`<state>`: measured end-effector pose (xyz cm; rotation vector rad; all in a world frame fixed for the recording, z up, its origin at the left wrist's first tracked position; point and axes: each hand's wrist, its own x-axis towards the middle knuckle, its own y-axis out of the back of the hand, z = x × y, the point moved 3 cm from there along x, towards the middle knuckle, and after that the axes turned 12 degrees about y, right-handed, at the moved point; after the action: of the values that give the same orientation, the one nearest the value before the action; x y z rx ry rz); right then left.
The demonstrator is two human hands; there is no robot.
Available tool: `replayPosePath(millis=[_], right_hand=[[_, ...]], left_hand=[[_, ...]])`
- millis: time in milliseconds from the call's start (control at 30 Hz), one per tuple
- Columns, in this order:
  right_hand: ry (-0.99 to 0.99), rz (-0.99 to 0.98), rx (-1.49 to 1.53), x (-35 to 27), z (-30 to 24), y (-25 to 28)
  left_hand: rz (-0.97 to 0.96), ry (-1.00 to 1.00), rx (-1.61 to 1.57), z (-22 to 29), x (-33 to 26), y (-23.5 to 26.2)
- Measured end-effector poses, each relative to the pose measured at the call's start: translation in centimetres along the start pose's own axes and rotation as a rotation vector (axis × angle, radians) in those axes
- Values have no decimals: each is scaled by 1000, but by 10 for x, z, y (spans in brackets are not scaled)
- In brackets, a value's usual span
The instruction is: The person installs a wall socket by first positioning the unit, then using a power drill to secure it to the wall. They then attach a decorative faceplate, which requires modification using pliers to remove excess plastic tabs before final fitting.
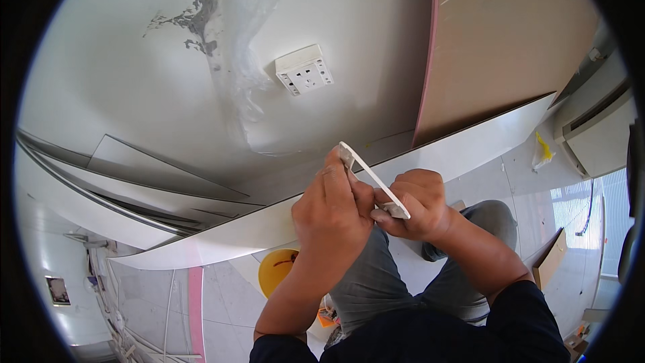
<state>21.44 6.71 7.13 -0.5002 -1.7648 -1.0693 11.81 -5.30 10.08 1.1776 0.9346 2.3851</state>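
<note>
Edge-on between my hands is a thin white rectangular plate (376, 181), tilted, with greyish material at its ends. My left hand (332, 198) is closed on its upper left end, the fingers curled around it. At the lower right end my right hand (418, 203) grips it, thumb below and fingers folded behind. Both hands are held up close together over my lap, above a long white board (463, 154). What the plate's far face looks like is hidden.
A white wall socket (304, 69) is on the wall ahead, beside hanging clear plastic film (236, 60). More boards (168, 175) lean at left, and a large brown panel (504, 47) stands at right. A yellow bucket (274, 270) sits near my left forearm.
</note>
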Motion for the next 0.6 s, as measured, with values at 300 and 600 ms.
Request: replayPosePath(millis=[300, 600], right_hand=[[-154, 121, 2, -7, 11, 7], [-216, 148, 31, -3, 9, 10]], left_hand=[[-11, -9, -167, -7, 0, 4], [49, -49, -154, -1, 0, 8]])
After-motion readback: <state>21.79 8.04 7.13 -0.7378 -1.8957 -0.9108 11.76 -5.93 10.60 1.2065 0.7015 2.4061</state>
